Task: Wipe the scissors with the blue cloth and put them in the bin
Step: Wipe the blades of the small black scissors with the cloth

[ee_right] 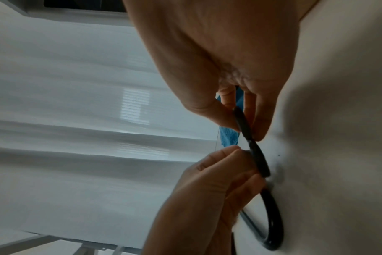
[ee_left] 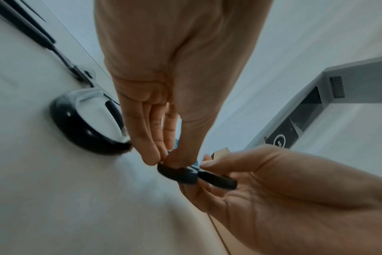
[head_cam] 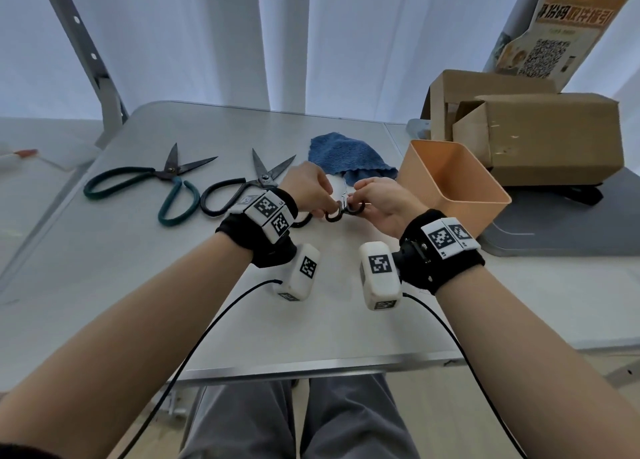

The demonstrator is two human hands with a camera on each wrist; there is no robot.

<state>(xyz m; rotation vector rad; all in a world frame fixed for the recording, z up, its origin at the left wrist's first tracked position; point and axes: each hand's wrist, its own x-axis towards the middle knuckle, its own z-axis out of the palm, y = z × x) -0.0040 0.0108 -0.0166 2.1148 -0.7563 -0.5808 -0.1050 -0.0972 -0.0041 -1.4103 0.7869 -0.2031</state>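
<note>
Both hands hold a small black-handled pair of scissors (head_cam: 343,206) in front of the blue cloth (head_cam: 346,157), blades pointing away from me. My left hand (head_cam: 323,202) pinches its left handle loop (ee_left: 176,173) between thumb and fingers (ee_left: 152,151). My right hand (head_cam: 360,199) pinches the right handle loop (ee_right: 243,124). The cloth lies crumpled on the table, and a strip of it (ee_right: 228,138) shows behind the fingers. The orange bin (head_cam: 450,181) stands open just right of my right hand.
Two larger pairs lie open on the grey table (head_cam: 104,268): green-handled scissors (head_cam: 156,181) at the left, black-handled scissors (head_cam: 242,185) partly under my left wrist. Cardboard boxes (head_cam: 536,129) sit behind the bin. Cables hang from both wrist cameras.
</note>
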